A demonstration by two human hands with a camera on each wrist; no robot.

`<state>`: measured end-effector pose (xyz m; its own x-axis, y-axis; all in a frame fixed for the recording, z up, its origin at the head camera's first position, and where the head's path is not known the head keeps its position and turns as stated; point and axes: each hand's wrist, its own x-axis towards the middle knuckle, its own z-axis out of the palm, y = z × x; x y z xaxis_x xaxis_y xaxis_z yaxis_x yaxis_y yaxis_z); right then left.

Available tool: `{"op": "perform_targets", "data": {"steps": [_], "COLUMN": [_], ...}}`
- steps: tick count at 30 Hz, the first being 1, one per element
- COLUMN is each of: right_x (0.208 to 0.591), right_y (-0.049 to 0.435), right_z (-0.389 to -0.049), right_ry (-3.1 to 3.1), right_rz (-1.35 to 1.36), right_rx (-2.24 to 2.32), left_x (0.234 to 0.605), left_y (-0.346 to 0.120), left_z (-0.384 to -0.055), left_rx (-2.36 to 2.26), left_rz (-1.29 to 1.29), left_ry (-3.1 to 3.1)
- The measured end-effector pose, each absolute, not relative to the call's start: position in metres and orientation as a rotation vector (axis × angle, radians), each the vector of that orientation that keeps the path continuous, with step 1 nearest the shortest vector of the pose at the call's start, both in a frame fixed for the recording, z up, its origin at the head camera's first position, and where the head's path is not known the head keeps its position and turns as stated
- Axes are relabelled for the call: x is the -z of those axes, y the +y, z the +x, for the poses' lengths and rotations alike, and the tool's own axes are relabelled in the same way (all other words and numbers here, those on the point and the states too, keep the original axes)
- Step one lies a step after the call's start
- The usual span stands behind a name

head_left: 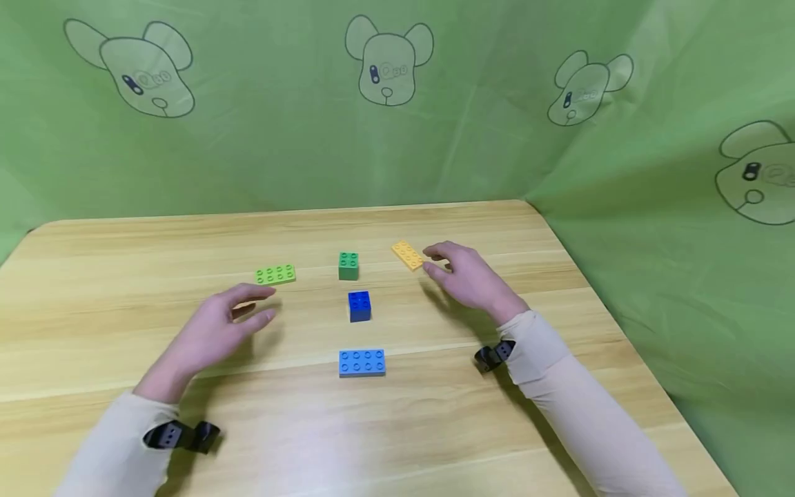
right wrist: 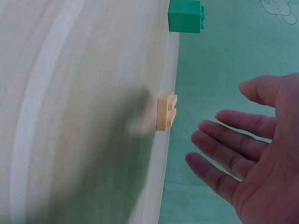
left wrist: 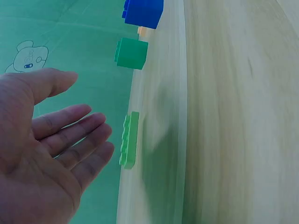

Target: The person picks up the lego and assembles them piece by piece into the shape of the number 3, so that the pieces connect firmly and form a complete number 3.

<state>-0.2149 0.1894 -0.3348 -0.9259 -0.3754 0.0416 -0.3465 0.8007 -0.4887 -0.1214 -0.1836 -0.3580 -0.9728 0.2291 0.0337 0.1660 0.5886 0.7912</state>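
Note:
My left hand (head_left: pixel 217 327) hovers over the table with loosely bent fingers and nothing in its grasp. Just beyond its fingertips lies a flat lime green building plate (head_left: pixel 276 275), which the left wrist view also shows past the fingers. My right hand (head_left: pixel 467 275) is likewise without a thing in it, thumb and fingers apart. Right at its fingertips in the head view is a flat orange-yellow building plate (head_left: pixel 407 255), set at a slant. Between the hands stand a green square block (head_left: pixel 348 266) and, nearer me, a dark blue square block (head_left: pixel 359 306).
A lighter blue long block (head_left: pixel 362 363) lies nearest me in the middle of the wooden table (head_left: pixel 422 435). Green cloth (head_left: pixel 279 138) with printed bear heads hangs behind the table and along its right side. Each wrist carries a black camera.

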Motion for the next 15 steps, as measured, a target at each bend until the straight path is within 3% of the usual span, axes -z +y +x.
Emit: {"op": "perform_targets", "data": {"steps": [15], "right_x": [0.344], "right_y": [0.174], "right_z": [-0.217], "right_ry": [2.589], "right_rz": [-0.717], "right_rx": [1.105], "left_x": [0.362], "left_y": [-0.165], "left_z": [-0.117], "left_rx": [-1.391], "left_rz": [0.596], "left_ry": [2.502]}}
